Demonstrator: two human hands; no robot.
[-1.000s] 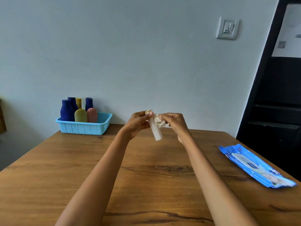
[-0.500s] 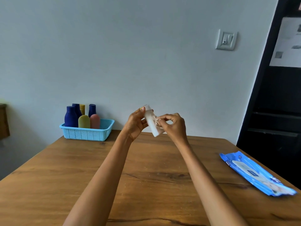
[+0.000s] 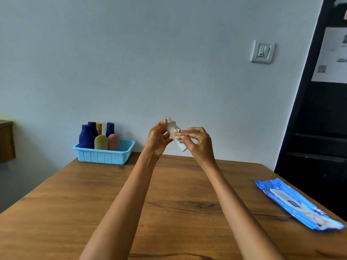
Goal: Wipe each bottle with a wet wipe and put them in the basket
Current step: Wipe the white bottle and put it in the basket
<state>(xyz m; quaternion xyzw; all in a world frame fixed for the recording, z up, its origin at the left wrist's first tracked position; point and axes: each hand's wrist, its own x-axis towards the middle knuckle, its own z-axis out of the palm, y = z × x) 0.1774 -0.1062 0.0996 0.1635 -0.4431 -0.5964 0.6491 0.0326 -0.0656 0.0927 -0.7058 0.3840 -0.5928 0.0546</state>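
Note:
My left hand (image 3: pixel 157 137) grips a small white bottle (image 3: pixel 181 145) in the air above the far half of the wooden table (image 3: pixel 93 212). The bottle is tilted, its top up and left. My right hand (image 3: pixel 197 141) pinches a crumpled white wet wipe (image 3: pixel 173 131) against the bottle's side. At the table's far left corner stands a light blue basket (image 3: pixel 105 156) that holds several bottles: dark blue ones (image 3: pixel 86 136), a yellow one (image 3: pixel 100 142) and a pink one (image 3: pixel 113 141).
A blue pack of wet wipes (image 3: pixel 298 203) lies flat near the table's right edge. A pale wall with a light switch (image 3: pixel 262 51) rises behind the table. A dark doorway (image 3: pixel 319 137) is at the right, a wooden piece of furniture (image 3: pixel 6 141) at the far left.
Both hands have risen slightly with the bottle. The bottle's top has turned up and left, and my right hand has slid the wipe along its side. The camera has tipped upward.

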